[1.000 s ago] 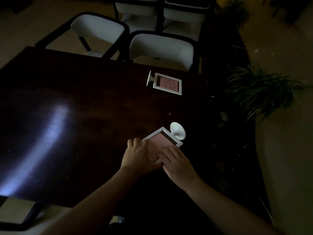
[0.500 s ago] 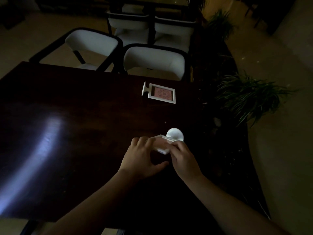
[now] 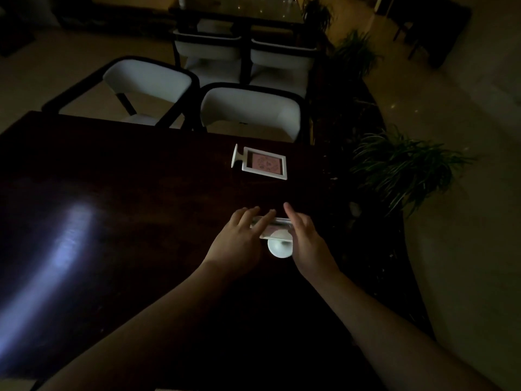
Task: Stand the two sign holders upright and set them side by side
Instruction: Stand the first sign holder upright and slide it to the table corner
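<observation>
On the dark wooden table (image 3: 127,170) a white sign holder with a pink card (image 3: 275,230) stands upright on its round base (image 3: 279,248), near the right edge. My left hand (image 3: 239,238) lies against its left side and my right hand (image 3: 304,238) against its right side. Their fingers are stretched out, and they hold the frame between them. The second sign holder (image 3: 263,163) lies flat further back on the table, card facing up, its base pointing left. Neither hand touches it.
Two white-cushioned chairs (image 3: 251,108) stand at the table's far edge, with more chairs behind them. Green plants (image 3: 400,167) grow just past the right edge of the table. A bright reflection (image 3: 64,238) lies on the left of the tabletop.
The near sign holder has gone from lying flat to standing on its base. Both hands lifted and turned it, and their fingers have since straightened along its sides.
</observation>
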{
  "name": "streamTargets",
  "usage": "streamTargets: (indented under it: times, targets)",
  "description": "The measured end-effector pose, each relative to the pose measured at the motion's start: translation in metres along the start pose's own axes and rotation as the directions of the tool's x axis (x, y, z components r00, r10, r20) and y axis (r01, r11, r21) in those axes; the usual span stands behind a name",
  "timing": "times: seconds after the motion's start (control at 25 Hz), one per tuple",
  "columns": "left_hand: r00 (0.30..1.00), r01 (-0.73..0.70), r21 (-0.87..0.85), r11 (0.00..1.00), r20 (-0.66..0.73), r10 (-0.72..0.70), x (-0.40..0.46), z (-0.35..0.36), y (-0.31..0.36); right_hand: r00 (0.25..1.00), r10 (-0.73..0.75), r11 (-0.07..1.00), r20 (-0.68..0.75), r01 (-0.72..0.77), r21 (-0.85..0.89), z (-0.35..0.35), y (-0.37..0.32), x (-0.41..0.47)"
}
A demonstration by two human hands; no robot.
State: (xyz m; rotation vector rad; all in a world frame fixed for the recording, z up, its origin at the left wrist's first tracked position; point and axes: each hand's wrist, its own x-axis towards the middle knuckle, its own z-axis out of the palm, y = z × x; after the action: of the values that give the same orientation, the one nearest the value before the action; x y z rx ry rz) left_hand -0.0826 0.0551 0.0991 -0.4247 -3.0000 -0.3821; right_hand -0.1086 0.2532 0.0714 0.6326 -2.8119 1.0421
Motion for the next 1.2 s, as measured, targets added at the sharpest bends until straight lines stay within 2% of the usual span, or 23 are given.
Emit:
streamTargets:
  times: [0.16, 0.28, 0.44, 0.72, 1.0, 1.2]
  targets:
    - [0.999, -0.032, -0.012, 0.999, 0.001, 0.032, 0.014, -0.001, 0.009, 0.994, -0.107, 0.974, -0.038, 0.097, -0.204, -0.004, 0.003, 0.004]
    - [1.0, 0.005, -0.013, 1.0, 0.029, -0.005, 0.023, 0.006, 0.015, 0.997, -0.062, 0.931, -0.047, 0.041, -0.363, -0.008, 0.003, 0.006]
    - [0.998, -0.032, 0.066, 0.997, 0.051, 0.029, 0.032, 0.014, 0.02, 0.999, -0.017, 0.875, -0.039, -0.004, -0.483, -0.019, 0.007, 0.006]
    - [0.994, -0.06, 0.14, 0.988, 0.104, 0.045, 0.049, 0.018, 0.03, 0.997, 0.077, 0.885, 0.027, -0.056, -0.462, -0.034, 0.02, 0.012]
    - [0.994, -0.031, 0.177, 0.984, 0.11, 0.011, 0.055, 0.021, 0.033, 0.996, 0.078, 0.892, 0.047, -0.049, -0.45, -0.036, 0.025, 0.013]
    - [0.998, 0.011, 0.08, 0.997, 0.053, -0.015, 0.046, 0.026, 0.029, 0.999, 0.038, 0.928, 0.029, -0.024, -0.372, -0.037, 0.028, 0.008]
